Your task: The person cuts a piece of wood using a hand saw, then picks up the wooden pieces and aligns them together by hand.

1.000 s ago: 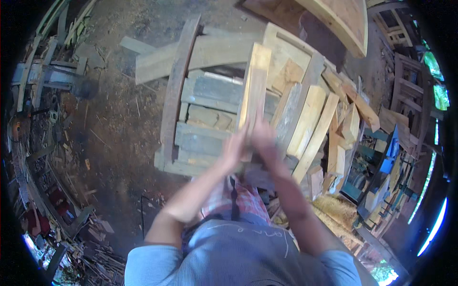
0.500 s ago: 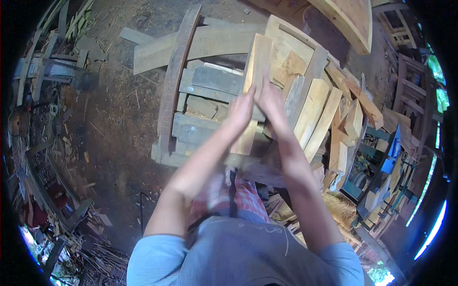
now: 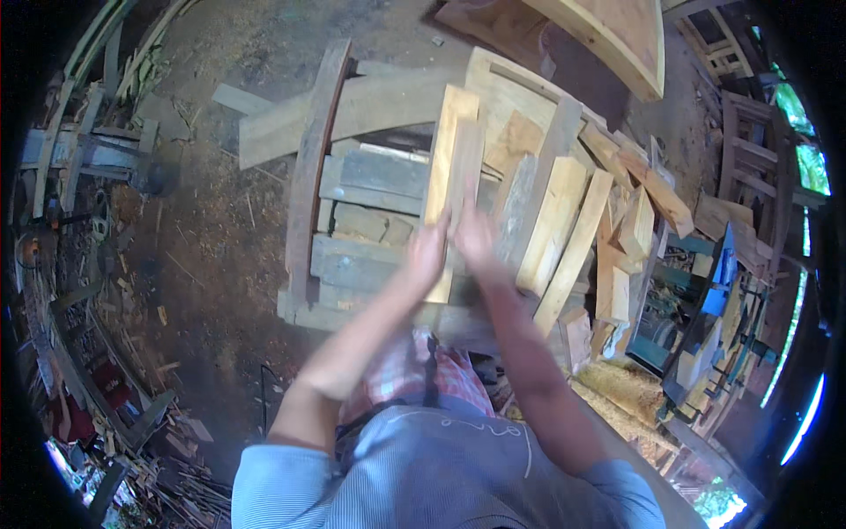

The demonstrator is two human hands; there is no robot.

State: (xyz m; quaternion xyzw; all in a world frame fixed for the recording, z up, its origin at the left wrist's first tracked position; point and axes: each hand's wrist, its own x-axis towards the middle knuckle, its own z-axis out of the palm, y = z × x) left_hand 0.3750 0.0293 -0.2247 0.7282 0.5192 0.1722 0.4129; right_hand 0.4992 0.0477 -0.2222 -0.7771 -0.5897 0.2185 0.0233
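Note:
A long pale wooden board (image 3: 451, 113) lies lengthwise on the slatted wooden bench in front of me. On or against its right side is a narrower, greyish-brown wood piece (image 3: 466, 159), pointing away from me. My left hand (image 3: 427, 252) is closed around the near part of this piece. Close beside it, my right hand (image 3: 476, 233) grips the same piece from the right, its fingers somewhat smeared by motion. Both forearms reach forward together. The near end of the narrow piece is hidden by my hands.
A dark wooden bar (image 3: 317, 167) crosses the bench's left side. Pale offcuts (image 3: 553, 212) and a grey strip (image 3: 520, 204) lie on the right, with more blocks (image 3: 636, 225) beyond. A thick slab (image 3: 608, 31) stands at the far right. Wood scraps litter the ground at left.
Both hands have drawn the narrow wood piece a little toward me, keeping their grip. The pale board beneath now shows more of its length. The whole view has shifted slightly.

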